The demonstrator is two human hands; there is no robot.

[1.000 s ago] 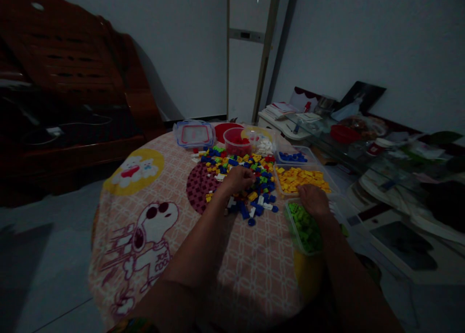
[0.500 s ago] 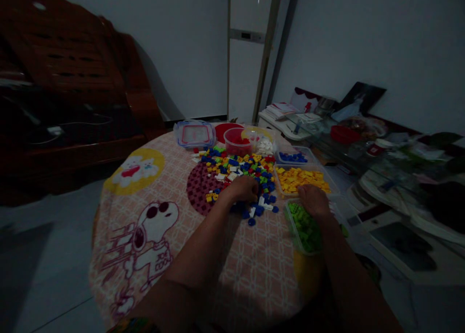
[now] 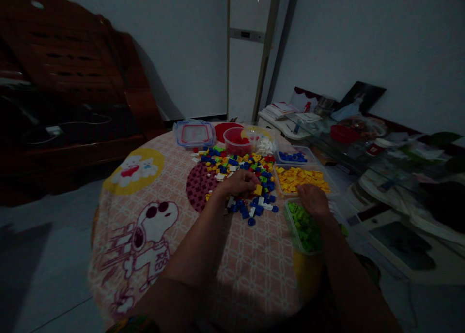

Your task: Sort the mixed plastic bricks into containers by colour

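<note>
My left hand [image 3: 240, 182] is over the mixed pile of toy building bricks [image 3: 232, 162], its fingers closed on a yellow brick [image 3: 257, 189]. Blue and white bricks [image 3: 254, 208] lie just below that hand. My right hand [image 3: 314, 200] is at the near edge of the clear box of yellow bricks [image 3: 300, 177], with its wrist above the clear box of green bricks [image 3: 304, 229]. Its fingers are curled together, and what they hold, if anything, is hidden.
Behind the yellow bricks is a box of blue bricks [image 3: 292, 157]. A round tub with red bricks [image 3: 239, 142], white bricks [image 3: 265, 146] and a clear blue-edged lid or box [image 3: 195, 134] stand at the back. A cluttered glass table [image 3: 319, 134] is on the right, a wooden bench [image 3: 72, 81] on the left.
My left hand has lifted slightly from the pile, and a yellow brick now shows at its fingertips. My right hand has hardly moved.
</note>
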